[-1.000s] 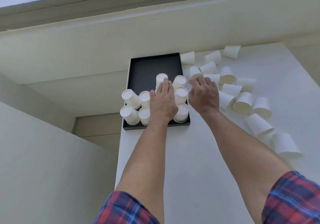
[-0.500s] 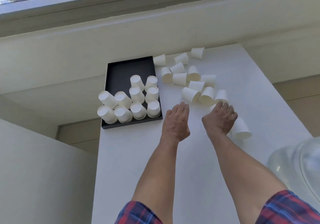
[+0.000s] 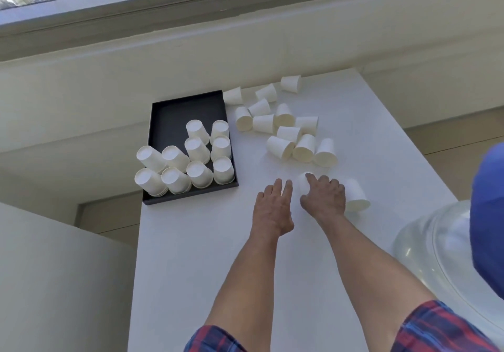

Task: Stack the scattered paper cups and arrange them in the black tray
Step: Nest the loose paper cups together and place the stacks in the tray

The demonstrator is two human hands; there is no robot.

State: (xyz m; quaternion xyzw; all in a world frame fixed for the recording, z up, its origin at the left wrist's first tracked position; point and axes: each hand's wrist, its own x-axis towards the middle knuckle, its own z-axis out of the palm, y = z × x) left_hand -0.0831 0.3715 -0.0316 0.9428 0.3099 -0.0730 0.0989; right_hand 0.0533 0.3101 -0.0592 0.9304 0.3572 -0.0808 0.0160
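Ahead of the left hand's fingers (image 3: 282, 186) bare white table (image 3: 245, 256) runs between the black tray (image 3: 188, 106), packed with upturned cup stacks (image 3: 196, 161) at its near end, and the loose cups (image 3: 300, 144). Just right of the right hand (image 3: 323, 197), seemingly touching it, a fallen cup (image 3: 356, 196) blocks the way.

The paper cups (image 3: 283, 147) looked matt white, their walls smooth and thin. The black tray (image 3: 174, 111) had a dull, unreflective finish, like card or matt plastic. The table (image 3: 218, 270) was smooth matt white. A clear, glossy plastic dome (image 3: 436, 256) caught highlights. Both sleeves (image 3: 441, 327) were woven plaid cloth.
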